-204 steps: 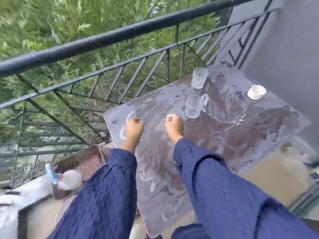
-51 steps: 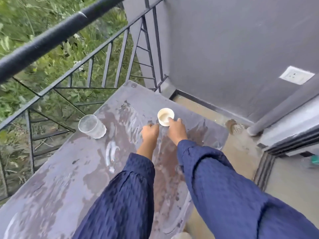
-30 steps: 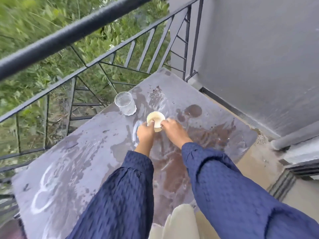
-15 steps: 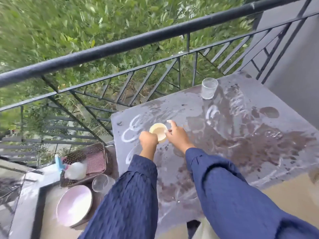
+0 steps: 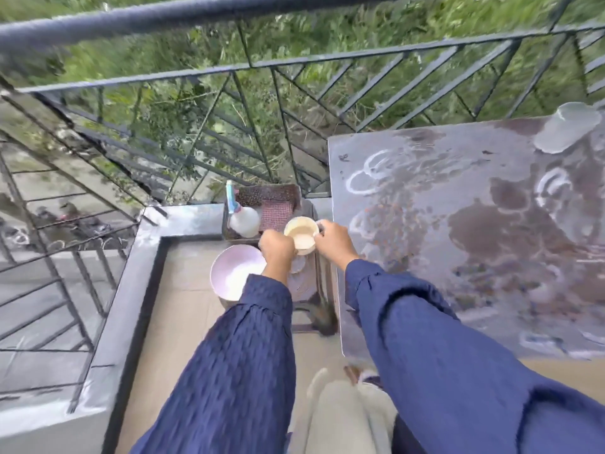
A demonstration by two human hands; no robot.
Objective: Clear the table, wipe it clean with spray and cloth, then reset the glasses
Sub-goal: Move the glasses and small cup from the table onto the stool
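A cream cup (image 5: 301, 236) with pale liquid inside hangs in the air just left of the wet, stained grey table (image 5: 458, 231). My right hand (image 5: 334, 240) grips the cup's right side. Fingers curled, my left hand (image 5: 277, 248) is pressed against its left side. The cup is above a low brown stool (image 5: 311, 290). One clear glass (image 5: 566, 131) stands at the table's far right corner. A white spray bottle (image 5: 244, 220) with a blue head lies in a dark basket (image 5: 268, 193), beside a pinkish cloth (image 5: 277, 211).
A pink bowl (image 5: 234, 276) sits on the stool by my left hand, and a clear glass (image 5: 298, 266) shows partly under the cup. A black metal railing (image 5: 294, 60) runs behind the table and stool. A grey ledge (image 5: 137, 273) borders the tiled floor on the left.
Both hands lifted the cup off the table and carried it left past the table edge, over the stool. The view has swung left and down.
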